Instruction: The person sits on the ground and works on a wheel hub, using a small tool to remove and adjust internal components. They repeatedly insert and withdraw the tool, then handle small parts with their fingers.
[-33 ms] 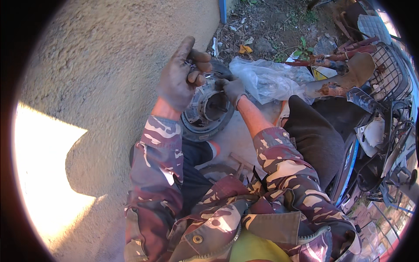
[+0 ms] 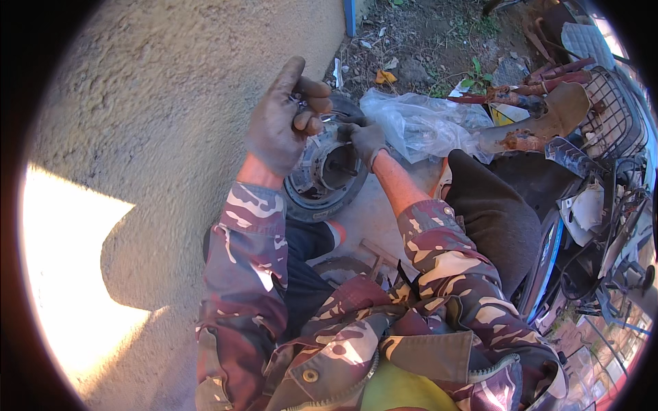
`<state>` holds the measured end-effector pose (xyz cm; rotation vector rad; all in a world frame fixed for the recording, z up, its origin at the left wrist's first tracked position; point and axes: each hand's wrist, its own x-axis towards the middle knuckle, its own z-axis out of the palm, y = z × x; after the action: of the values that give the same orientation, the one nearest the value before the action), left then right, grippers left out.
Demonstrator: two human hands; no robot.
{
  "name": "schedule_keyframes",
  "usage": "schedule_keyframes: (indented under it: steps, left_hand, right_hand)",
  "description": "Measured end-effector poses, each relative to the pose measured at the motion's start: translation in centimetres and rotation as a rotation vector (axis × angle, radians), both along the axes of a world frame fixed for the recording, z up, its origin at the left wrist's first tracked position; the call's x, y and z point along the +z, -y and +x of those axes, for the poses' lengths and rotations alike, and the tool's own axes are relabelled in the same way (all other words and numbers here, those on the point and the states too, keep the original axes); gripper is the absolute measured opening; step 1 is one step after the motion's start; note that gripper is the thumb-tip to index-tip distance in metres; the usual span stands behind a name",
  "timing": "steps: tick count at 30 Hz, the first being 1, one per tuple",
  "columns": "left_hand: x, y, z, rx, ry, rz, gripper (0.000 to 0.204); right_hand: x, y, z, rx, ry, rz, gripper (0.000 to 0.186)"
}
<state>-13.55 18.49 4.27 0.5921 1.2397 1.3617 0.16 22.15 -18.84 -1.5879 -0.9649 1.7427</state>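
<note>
My left hand (image 2: 277,133), in a dark, dirty glove, is raised over the left side of a small wheel. Its palm faces up with the thumb stretched out, and the curled fingers hold several small metal pieces (image 2: 299,102) that look like screws. The wheel has a black tyre (image 2: 317,212) and a grey metal hub (image 2: 310,171) with a round opening and a dark shaft in it. My right hand (image 2: 369,142), gloved too, is at the hub's upper right edge. Its fingers are pinched together there; what they grip is hidden.
A rough plastered wall (image 2: 157,116) rises close on my left. Beyond the wheel lies a crumpled clear plastic bag (image 2: 411,123), with bare soil behind it. On the right are rusty metal parts (image 2: 524,140), a black wire basket (image 2: 611,123) and piled scrap.
</note>
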Motion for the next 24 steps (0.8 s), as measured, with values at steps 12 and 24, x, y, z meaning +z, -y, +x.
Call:
schedule_keyframes:
  steps: [12,24]
  left_hand:
    - [1.6,2.3,-4.2,-0.032,-0.008,0.029,0.042]
    - [1.9,1.3,-2.0,-0.029,0.0,0.02,0.041]
  right_hand:
    - [-0.6,2.0,-3.0,-0.179,-0.059,-0.064,0.021]
    - [0.1,0.4,-0.1,0.226,0.54,0.199,0.032]
